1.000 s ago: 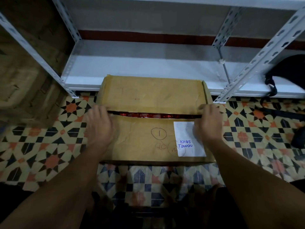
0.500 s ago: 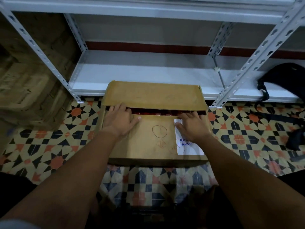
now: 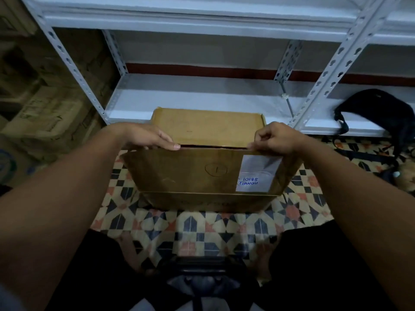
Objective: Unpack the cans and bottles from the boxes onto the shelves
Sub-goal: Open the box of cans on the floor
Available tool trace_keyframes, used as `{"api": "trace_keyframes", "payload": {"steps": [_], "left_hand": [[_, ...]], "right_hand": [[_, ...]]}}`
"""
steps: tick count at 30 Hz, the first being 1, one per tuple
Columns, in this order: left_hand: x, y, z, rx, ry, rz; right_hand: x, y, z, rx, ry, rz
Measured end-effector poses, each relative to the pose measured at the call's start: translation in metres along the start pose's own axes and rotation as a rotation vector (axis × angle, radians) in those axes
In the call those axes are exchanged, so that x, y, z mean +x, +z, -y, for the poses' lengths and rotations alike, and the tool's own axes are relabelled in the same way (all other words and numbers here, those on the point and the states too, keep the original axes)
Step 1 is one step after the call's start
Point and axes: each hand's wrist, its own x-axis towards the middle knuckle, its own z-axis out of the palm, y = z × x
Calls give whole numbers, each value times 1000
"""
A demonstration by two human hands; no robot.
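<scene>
Kneeling on patterned tile floor (image 3: 197, 223), dark-clothed knees at bottom edge, both forearms reaching forward. Cardboard box (image 3: 202, 198) resting on floor directly ahead, just in front of the lowest shelf (image 3: 202, 99). Near flap (image 3: 179, 171) raised and tilted toward camera, bearing a circled "1" and a white label (image 3: 256, 176) handwritten "10185 Tawau". Left hand (image 3: 148, 136) on flap's top edge, left of centre: fingers laid fairly straight over the edge, thumb tip on the near face; grip light, hard to tell whether closed round the card. Right hand (image 3: 274, 138) at flap's right end above the label: fingers curled, grip pinching the flap edge. Far flap (image 3: 206, 126) lying flat, closed. Dark narrow gap between the two flaps; contents not discernible. Cans and bottles not visible anywhere outside the box.

Beyond: white slotted-angle metal rack, uprights (image 3: 332, 70) crossing diagonally, upper shelf (image 3: 202, 16) at top of view. Black bag (image 3: 377, 113) on lowest shelf to the right, strap hanging over the shelf edge to the floor. Stacked cardboard cartons (image 3: 45, 113) at left, beside the rack.
</scene>
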Motion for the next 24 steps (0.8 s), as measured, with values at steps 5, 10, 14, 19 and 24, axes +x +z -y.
{"api": "trace_keyframes", "payload": {"steps": [5,10,14,19,24], "left_hand": [[19,38,20,1,-131,362],[68,116,62,224,-87,201],[84,133,86,153,-41,111],[93,138,96,144,66,52],[105,157,99,590,119,-218]], "right_hand": [[-9,32,-16,-26,117,369],[-12,102,-52,-171,221,384],[-7,128,-77,-181,237,407],[3,130,-88,-227,196,394],[10,150,-91,-423,64,325]]}}
